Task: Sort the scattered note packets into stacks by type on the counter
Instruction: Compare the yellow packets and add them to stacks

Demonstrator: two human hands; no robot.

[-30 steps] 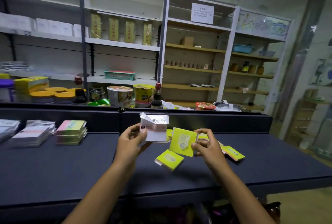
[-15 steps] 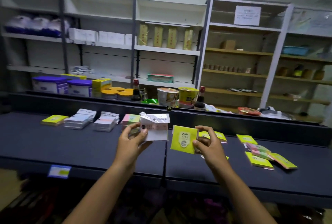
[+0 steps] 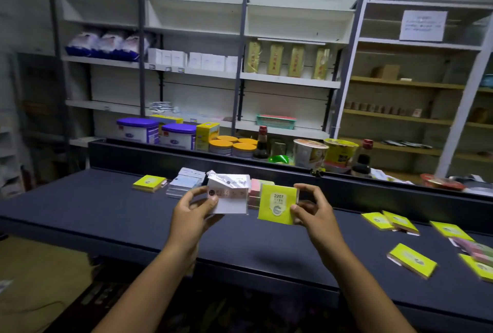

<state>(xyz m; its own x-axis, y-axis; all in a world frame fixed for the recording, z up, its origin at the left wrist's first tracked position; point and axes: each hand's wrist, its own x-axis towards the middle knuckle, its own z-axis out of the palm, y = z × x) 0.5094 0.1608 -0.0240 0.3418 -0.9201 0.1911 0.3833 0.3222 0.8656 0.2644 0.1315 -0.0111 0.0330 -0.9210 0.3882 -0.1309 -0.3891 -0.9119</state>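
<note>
**shelfwatcher:** Standing in a dim little shop here. Dark counter (image 3: 112,215) up front, white metal shelving (image 3: 197,76) behind it, wooden shelves (image 3: 400,116) off to the right. Two purple-lidded tubs (image 3: 160,134), some orange-lidded tins (image 3: 232,146), two cup noodle bowls (image 3: 324,152) and sauce bottles (image 3: 362,158) sit along the ledge behind the counter.

**notepad_nerd:** And the person? What are the hands doing?

**shelfwatcher:** Both are raised above the counter. Left hand (image 3: 193,211) grips a white packet (image 3: 230,196) with a crumpled wrapper on top, thumb across the front, fingers curled behind it. Right hand (image 3: 310,208) pinches a yellow-green note packet (image 3: 277,207) marked 2207 by its right edge, thumb low and fingers at the top corner. The two packets are held side by side, nearly upright, not quite touching as far as I can tell.

**notepad_nerd:** Any stacks going yet?

**shelfwatcher:** Far side of the counter, left to right: a yellow-green stack (image 3: 149,182), a pale white-blue stack (image 3: 185,182), then a pink pastel stack (image 3: 256,194) mostly hidden behind the held packets. Can't tell how many are in each.

**notepad_nerd:** And the unsorted stuff?

**shelfwatcher:** Scattered on the right end of the counter: several loose yellow-green packets (image 3: 412,260) lying flat at odd angles, plus a couple of pink packets (image 3: 473,248) near the frame edge, some overlapping.
</note>
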